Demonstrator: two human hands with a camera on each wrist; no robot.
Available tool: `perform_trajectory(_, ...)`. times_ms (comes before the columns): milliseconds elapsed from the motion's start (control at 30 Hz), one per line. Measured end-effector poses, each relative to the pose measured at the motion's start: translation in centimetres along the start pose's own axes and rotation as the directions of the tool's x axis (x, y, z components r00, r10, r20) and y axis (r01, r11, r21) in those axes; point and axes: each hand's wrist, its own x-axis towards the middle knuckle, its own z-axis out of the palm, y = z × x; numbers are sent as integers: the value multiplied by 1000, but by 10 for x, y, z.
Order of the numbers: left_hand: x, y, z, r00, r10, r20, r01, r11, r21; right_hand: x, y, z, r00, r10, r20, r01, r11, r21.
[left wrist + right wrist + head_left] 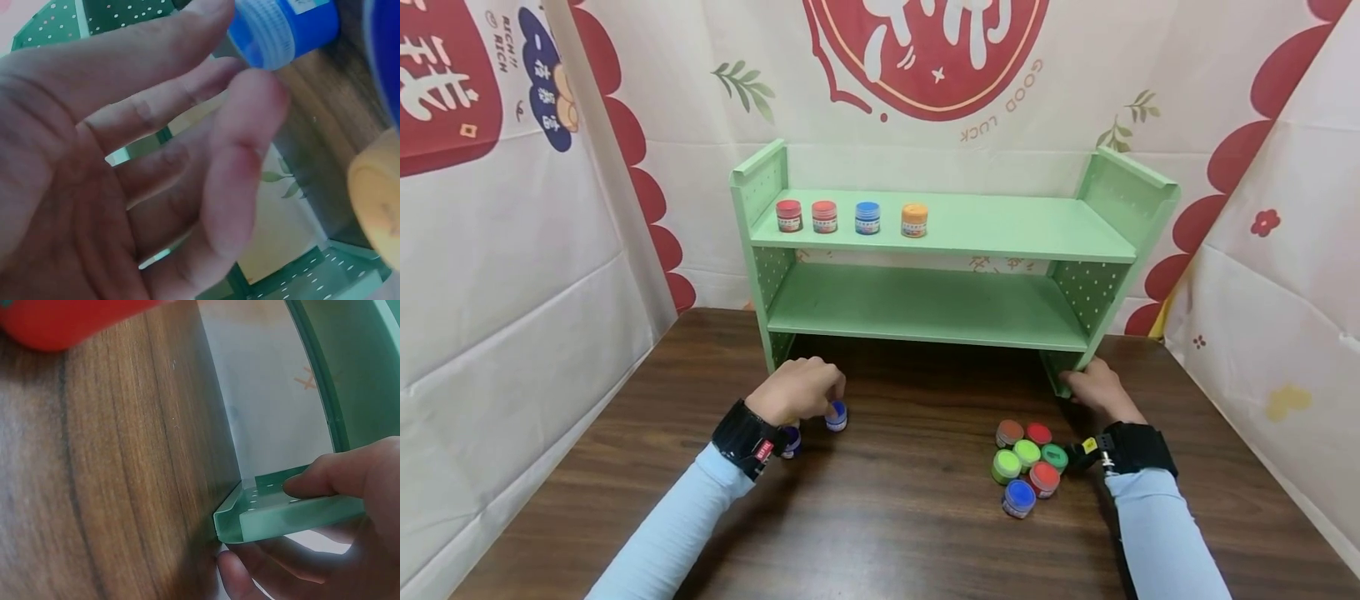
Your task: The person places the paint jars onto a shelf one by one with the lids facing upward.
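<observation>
My left hand (pixel 802 390) is low over the table's left side, its thumb and fingertips at the lid of a small blue paint jar (pixel 837 417), which they pinch. In the left wrist view that blue jar (pixel 275 31) appears at the top, beyond the curved fingers. A darker blue jar (pixel 792 443) stands by the left wrist, and a yellow-orange jar (pixel 378 194) shows beside it in the left wrist view. My right hand (pixel 1099 390) grips the foot of the green shelf's right side panel (pixel 300 515), thumb on the inner face and fingers outside.
The two-tier green shelf (pixel 925 307) stands at the table's back. On its upper board are a dark red jar (pixel 789 217), a lighter red jar (pixel 824 217), a blue jar (pixel 867 218) and an orange jar (pixel 914 221). Several jars cluster near the right wrist, including a green one (pixel 1007 467).
</observation>
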Motion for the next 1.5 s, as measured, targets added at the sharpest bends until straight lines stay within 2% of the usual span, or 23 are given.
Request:
perform_trajectory(67,1,0,2,1000,14,-6,-14,1000,-4,1,-1,1,1000,1,0,-1,1000,1)
perform_trajectory(267,7,6,12,992,105,-71,-103,994,26,1,0,1,1000,-5,-2,5,1000,-11)
perform_trajectory(367,10,8,16,988,127,-83,-124,992,39,1,0,1,1000,-13,-1,13,1000,-26)
perform_trajectory(600,10,9,20,986,128,-109,-122,991,63,3,1,1,1000,-22,-1,22,999,-33)
perform_trajectory(1133,15,18,32,967,200,-159,-183,976,115,4,4,1,1000,-25,5,25,999,-35)
perform_trajectory(1500,15,16,33,966,192,-175,-178,979,95,3,1,2,1000,-13,-7,13,1000,-11)
